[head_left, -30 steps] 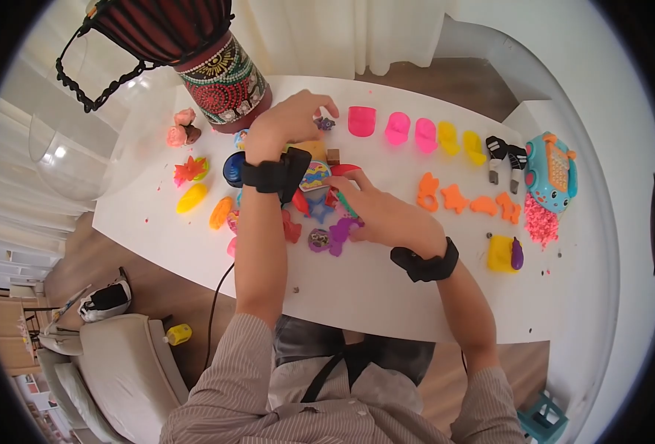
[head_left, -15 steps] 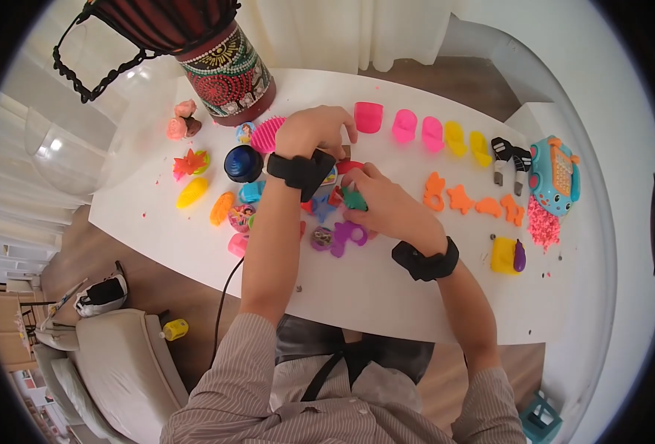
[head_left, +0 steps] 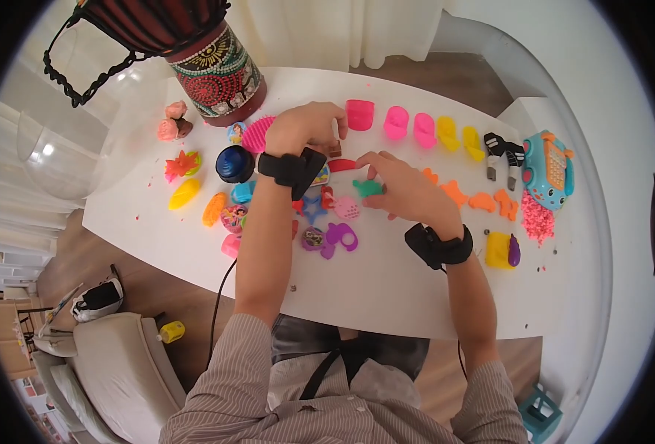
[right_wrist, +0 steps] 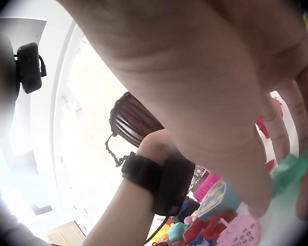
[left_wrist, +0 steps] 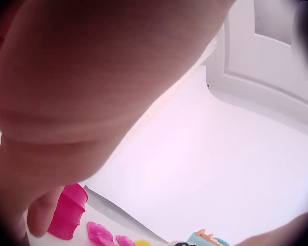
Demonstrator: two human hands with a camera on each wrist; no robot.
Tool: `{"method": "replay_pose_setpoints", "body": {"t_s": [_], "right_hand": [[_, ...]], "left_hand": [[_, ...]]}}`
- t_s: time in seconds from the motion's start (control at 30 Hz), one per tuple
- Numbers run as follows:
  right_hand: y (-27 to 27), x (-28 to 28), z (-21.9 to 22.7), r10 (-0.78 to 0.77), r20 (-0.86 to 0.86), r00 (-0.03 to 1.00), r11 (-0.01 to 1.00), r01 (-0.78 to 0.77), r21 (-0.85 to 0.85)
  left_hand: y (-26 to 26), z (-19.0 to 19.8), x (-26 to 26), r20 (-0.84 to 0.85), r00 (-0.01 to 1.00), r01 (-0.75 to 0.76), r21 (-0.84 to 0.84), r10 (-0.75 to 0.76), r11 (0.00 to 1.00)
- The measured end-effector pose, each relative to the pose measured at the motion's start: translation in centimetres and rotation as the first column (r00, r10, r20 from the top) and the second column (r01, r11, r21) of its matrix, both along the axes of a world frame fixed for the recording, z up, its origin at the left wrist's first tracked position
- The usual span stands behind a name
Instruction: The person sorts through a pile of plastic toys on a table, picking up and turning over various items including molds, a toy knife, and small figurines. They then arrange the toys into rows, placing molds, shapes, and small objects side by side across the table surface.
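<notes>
My left hand (head_left: pixel 305 127) reaches over the far middle of the table, fingers bent down close to a small brown block (head_left: pixel 335 149). What those fingers hold, if anything, I cannot tell; in the left wrist view the back of the hand covers most of the picture. Farther right my right hand (head_left: pixel 410 191) has its thumb and fingers spread around a green toy piece (head_left: pixel 368 187). The right wrist view has the green piece (right_wrist: pixel 289 174) between thumb and fingers. Close by lie a dotted pink piece (head_left: pixel 346 208), a blue star (head_left: pixel 312 210) and a purple ring-handled piece (head_left: pixel 344 237).
A patterned drum (head_left: pixel 220 74) stands at the back left, beside a pink ridged oval (head_left: pixel 258 134) and a dark blue round toy (head_left: pixel 235 163). Rightward are pink and yellow moulds (head_left: pixel 396 123), orange shapes (head_left: pixel 481 202), a toy phone (head_left: pixel 551 172) and pink crumbs (head_left: pixel 538 220).
My right hand has moved right and its fingers have spread; the green piece has shifted slightly right. The dotted pink piece has come into sight. My left hand moved right and now has its fingers lower.
</notes>
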State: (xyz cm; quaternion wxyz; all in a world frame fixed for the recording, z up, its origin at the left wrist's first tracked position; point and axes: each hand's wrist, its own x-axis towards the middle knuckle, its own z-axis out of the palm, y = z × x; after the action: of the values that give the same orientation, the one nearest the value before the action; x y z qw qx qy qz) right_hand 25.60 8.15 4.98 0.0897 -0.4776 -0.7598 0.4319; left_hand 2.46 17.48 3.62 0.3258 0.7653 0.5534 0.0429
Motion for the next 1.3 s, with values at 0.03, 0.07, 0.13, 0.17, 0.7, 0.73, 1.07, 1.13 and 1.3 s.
{"method": "replay_pose_setpoints", "body": {"t_s": [0.03, 0.07, 0.13, 0.17, 0.7, 0.73, 1.07, 1.13, 1.3], "right_hand": [[-0.3, -0.3, 0.3, -0.015, 0.009, 1.000, 1.000, 0.015, 0.004], [-0.4, -0.6, -1.1, -0.020, 0.009, 1.000, 1.000, 0.020, 0.006], [-0.5, -1.0, -5.0, -0.003, 0.020, 1.000, 0.871, -0.007, 0.491], [-0.9, -1.3, -4.7, -0.025, 0.029, 0.999, 0.870, 0.007, 0.493], [-1.1, -2.4, -5.2, -0.122, 0.122, 0.985, 0.883, 0.052, 0.467], [-1.2, -2.4, -5.1, -0.131, 0.116, 0.985, 0.884, 0.063, 0.464], [-2.9, -0.6, -6.1, -0.134, -0.052, 0.990, 0.869, 0.143, 0.473], [-3.1, 0.4, -6.1, -0.024, -0.233, 0.972, 0.907, 0.119, 0.403], [-3.3, -0.3, -4.7, -0.073, -0.243, 0.967, 0.944, 0.146, 0.297]], "left_hand": [[0.3, -0.2, -0.1, 0.017, 1.000, 0.011, 0.016, -0.011, 1.000], [0.0, -0.1, -0.2, 0.018, 1.000, 0.017, 0.018, -0.017, 1.000], [-0.9, 0.1, -0.1, -0.007, 0.999, -0.031, 0.066, 0.032, 0.997], [-0.8, 0.0, -0.1, 0.002, 1.000, -0.010, 0.068, 0.010, 0.998], [-0.3, 3.1, 0.9, 0.176, 0.984, 0.072, -0.186, -0.039, 0.980], [-0.6, 3.5, 1.2, 0.196, 0.980, 0.074, -0.179, -0.038, 0.981], [-2.3, 6.1, 1.2, 0.209, 0.964, 0.168, -0.013, -0.162, 0.986], [-2.1, 5.4, 1.6, 0.234, 0.946, 0.218, 0.050, -0.224, 0.975], [-2.5, 5.3, 1.8, 0.222, 0.925, 0.297, 0.089, -0.309, 0.951]]}}
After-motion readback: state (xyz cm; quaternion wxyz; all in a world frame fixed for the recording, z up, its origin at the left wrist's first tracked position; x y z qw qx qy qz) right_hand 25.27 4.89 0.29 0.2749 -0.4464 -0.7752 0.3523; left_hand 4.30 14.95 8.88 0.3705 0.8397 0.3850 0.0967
